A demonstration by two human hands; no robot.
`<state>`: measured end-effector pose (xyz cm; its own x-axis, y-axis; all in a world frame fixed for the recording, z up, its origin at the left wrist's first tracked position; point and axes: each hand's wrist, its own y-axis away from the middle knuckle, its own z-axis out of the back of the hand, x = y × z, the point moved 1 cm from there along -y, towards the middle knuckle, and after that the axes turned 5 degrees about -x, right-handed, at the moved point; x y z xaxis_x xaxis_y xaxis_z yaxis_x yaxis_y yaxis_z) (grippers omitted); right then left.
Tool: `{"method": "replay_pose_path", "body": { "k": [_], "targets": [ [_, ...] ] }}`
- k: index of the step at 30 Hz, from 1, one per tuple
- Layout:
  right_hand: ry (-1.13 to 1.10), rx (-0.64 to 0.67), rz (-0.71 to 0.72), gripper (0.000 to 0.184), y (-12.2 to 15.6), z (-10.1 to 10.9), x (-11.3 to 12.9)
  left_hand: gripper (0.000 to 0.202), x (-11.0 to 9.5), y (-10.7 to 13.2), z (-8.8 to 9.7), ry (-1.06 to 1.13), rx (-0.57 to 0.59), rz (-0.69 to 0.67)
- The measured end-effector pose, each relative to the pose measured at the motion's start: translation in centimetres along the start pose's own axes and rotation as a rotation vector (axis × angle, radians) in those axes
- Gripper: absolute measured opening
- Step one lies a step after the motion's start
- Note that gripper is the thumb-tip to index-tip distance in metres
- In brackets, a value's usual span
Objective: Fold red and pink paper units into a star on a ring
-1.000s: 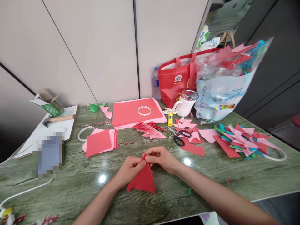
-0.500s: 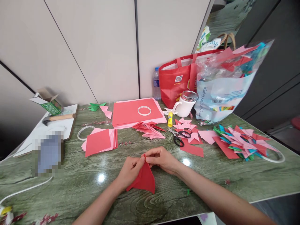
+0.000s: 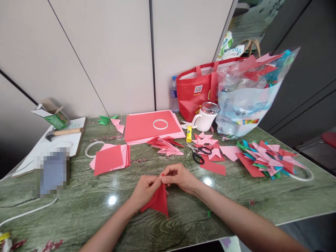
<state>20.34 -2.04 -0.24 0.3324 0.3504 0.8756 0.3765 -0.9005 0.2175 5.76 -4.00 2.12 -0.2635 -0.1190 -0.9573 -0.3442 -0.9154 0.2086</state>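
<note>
A folded red paper triangle (image 3: 158, 202) stands point-up just above the green table (image 3: 78, 210) near its front edge. My left hand (image 3: 145, 190) pinches its upper left side. My right hand (image 3: 179, 177) pinches the tip from the right. Both hands meet at the top corner of the paper, fingers closed on it. Small red and pink paper squares (image 3: 110, 159) lie to the left behind my hands. A heap of folded red and pink pieces (image 3: 166, 146) lies straight behind them.
Large red sheets (image 3: 147, 127) carry a tape ring (image 3: 160, 124). Scissors (image 3: 198, 153), a glue stick (image 3: 188, 134), a white mug (image 3: 206, 116), a red bag (image 3: 195, 91), a plastic bag (image 3: 244, 98) and coloured folded pieces (image 3: 265, 159) lie right. A hammer (image 3: 63, 132) and box (image 3: 52, 113) sit left.
The red paper has narrowed as its right side folds in toward the left. Both hands stay pinched at its tip. The view has shifted slightly.
</note>
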Motion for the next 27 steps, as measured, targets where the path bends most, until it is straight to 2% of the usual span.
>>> {"method": "replay_pose_path", "body": {
  "k": [7,10,17,24,27],
  "targets": [
    [0.019,0.024,-0.014,0.023,0.0,0.0,0.3,0.049,-0.1,0.4,0.1,0.078,0.030,0.005],
    [0.018,-0.004,-0.019,0.025,0.1,-0.1,0.6,0.049,-0.3,0.6,0.2,0.092,0.067,-0.019],
    [0.105,-0.047,0.011,0.027,0.2,0.1,1.1,0.029,-0.1,0.4,0.2,0.058,0.091,0.032],
    [0.227,-0.079,0.055,0.037,0.1,-0.1,1.2,0.032,0.1,0.5,0.1,0.158,0.165,0.050],
    [0.270,-0.096,0.068,0.039,0.1,-0.2,1.1,0.033,0.2,0.5,0.0,0.205,0.155,0.091]
  ]
}}
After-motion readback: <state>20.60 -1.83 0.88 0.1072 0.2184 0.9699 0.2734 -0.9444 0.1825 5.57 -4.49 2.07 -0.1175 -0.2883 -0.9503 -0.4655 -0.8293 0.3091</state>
